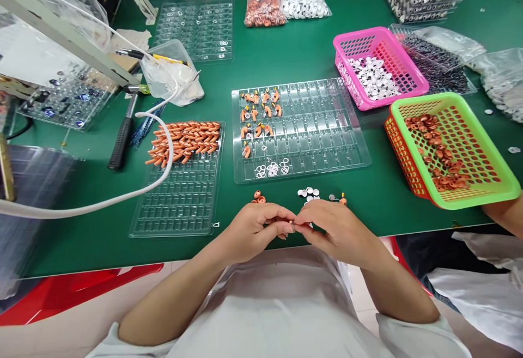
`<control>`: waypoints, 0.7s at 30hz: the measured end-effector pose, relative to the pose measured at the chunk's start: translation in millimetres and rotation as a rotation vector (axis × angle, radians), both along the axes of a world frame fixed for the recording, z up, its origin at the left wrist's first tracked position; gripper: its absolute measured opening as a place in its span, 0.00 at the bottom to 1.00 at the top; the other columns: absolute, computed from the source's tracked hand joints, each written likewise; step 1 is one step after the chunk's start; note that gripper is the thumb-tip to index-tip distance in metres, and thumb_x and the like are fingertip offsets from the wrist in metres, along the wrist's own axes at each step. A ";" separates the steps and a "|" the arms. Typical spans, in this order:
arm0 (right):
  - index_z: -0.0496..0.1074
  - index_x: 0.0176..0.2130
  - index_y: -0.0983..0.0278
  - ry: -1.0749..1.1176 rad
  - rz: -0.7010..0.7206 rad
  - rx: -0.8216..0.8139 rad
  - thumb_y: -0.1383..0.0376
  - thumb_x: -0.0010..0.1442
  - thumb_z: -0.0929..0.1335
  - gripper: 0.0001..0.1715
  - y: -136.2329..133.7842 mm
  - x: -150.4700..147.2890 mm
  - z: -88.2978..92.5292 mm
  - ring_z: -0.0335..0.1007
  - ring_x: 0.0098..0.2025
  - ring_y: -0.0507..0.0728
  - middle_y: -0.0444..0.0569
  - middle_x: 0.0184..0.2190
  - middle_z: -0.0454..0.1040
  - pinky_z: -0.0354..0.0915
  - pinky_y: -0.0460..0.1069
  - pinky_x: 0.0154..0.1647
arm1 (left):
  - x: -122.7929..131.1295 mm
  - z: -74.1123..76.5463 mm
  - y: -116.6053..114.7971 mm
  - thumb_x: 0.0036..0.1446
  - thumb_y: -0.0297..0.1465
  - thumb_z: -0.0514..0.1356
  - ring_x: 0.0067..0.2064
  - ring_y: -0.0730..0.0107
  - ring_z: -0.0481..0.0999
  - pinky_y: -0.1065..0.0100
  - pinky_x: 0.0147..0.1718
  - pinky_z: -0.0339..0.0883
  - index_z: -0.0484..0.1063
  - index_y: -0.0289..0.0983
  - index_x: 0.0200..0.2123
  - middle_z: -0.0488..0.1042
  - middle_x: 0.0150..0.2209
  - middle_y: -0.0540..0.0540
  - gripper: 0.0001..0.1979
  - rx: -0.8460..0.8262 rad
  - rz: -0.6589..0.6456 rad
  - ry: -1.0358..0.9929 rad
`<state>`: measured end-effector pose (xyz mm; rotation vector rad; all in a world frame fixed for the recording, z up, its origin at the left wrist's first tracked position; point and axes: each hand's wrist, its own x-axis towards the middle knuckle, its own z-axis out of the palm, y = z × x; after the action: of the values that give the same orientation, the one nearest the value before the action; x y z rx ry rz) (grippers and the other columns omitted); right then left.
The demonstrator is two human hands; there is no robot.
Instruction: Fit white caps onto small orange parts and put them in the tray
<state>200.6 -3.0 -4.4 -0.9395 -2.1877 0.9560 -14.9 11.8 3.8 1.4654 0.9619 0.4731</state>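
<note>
My left hand (255, 231) and my right hand (335, 231) meet at the table's front edge, fingertips pinched together. Between them is a small part (291, 223) with a yellowish tip, mostly covered by the fingers. Just beyond the left hand lie a few copper-coloured caps (258, 198). White round caps (309, 192) sit past the right hand, beside a small orange piece with a yellow tip (342, 199). Farther back, a clear compartment tray (302, 140) holds several orange curved assemblies (267, 109) at its left and loose white rings (272, 169) along its near side.
Left: a tray (171, 205) with copper-coloured curved parts (188, 140), a hammer (122, 137) and a white cable (168, 153). Right: a pink basket (347, 69) of white caps and a green basket (486, 189) of copper-coloured pieces. Another person's arm (506, 211) shows beneath the green one.
</note>
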 end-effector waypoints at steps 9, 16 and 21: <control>0.70 0.43 0.63 0.033 -0.086 0.182 0.72 0.65 0.64 0.08 -7.3 -8.2 -12.8 0.71 0.33 0.53 0.49 0.33 0.76 0.69 0.48 0.33 | -2.9 -1.1 1.7 0.61 0.29 0.60 0.29 0.73 0.78 0.74 0.32 0.73 0.79 0.33 0.39 0.79 0.28 0.47 0.08 -0.102 0.047 -0.027; 0.71 0.40 0.61 0.066 -0.217 0.179 0.73 0.64 0.65 0.08 -8.6 -16.4 -20.7 0.74 0.32 0.52 0.46 0.30 0.78 0.71 0.47 0.34 | -1.0 -2.0 3.6 0.60 0.30 0.61 0.29 0.73 0.78 0.72 0.33 0.74 0.79 0.33 0.39 0.79 0.29 0.47 0.08 -0.165 0.089 -0.027; 0.71 0.41 0.61 0.110 -0.277 0.161 0.72 0.64 0.65 0.08 -8.4 -17.0 -20.3 0.76 0.33 0.53 0.45 0.31 0.79 0.71 0.47 0.34 | 0.4 -2.3 3.6 0.60 0.30 0.62 0.30 0.72 0.79 0.71 0.34 0.75 0.80 0.34 0.39 0.80 0.29 0.47 0.08 -0.187 0.104 -0.033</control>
<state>183.7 -11.4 -24.7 -1.0529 -1.9476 0.6739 -14.5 15.4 1.6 1.2411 1.0312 0.4684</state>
